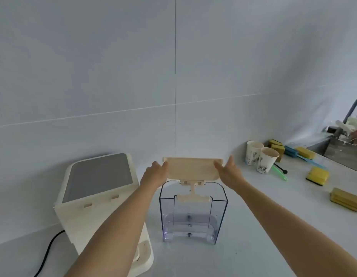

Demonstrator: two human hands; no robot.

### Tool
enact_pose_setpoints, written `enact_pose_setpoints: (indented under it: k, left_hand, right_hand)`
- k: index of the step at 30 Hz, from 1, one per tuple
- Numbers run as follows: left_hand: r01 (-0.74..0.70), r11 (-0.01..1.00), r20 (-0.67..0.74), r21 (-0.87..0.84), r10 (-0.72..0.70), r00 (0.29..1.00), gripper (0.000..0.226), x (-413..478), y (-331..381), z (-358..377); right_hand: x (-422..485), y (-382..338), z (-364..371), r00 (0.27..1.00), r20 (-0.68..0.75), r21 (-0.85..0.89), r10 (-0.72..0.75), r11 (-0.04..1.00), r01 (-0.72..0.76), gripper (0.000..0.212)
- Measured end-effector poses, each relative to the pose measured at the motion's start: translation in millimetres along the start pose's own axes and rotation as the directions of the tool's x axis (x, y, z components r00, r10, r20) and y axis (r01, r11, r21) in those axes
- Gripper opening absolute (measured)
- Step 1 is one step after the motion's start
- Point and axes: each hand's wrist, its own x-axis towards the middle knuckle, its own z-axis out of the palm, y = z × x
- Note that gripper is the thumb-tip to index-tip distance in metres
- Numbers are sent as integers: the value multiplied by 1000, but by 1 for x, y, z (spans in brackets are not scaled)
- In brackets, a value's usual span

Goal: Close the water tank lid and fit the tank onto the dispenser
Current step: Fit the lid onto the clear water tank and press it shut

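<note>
A clear plastic water tank stands upright on the white counter, a little water at its bottom. Its cream lid is raised open above the tank's back rim, hinged to a cream bracket inside the tank. My left hand grips the lid's left end and my right hand grips its right end. The cream dispenser with a grey top panel stands just left of the tank, under my left forearm.
Two paper cups stand at the back right. Yellow sponges and a green straw lie along the right side. A sink with a tap is at the far right. A black cable runs from the dispenser. The tiled wall is close behind.
</note>
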Motion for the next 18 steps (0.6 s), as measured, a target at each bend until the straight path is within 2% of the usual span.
enact_pose_setpoints:
  k: [3, 6, 13, 18]
  left_hand:
    - [51, 992, 52, -119, -45, 998, 57, 6, 4, 1]
    - [105, 979, 94, -172, -90, 991, 54, 12, 4, 4]
    - [122, 958, 130, -260, -90, 987, 47, 17, 8, 7]
    - [130, 948, 120, -289, -99, 988, 48, 15, 8, 6]
  right_hand:
    - [8, 0, 3, 995, 54, 164, 84, 982, -92, 60]
    - [12, 3, 9, 986, 107, 242, 129, 958, -152, 61]
    - [20, 4, 14, 980, 141, 323, 139, 930, -178, 61]
    - [18, 6, 17, 988, 111, 294, 111, 945, -140, 59]
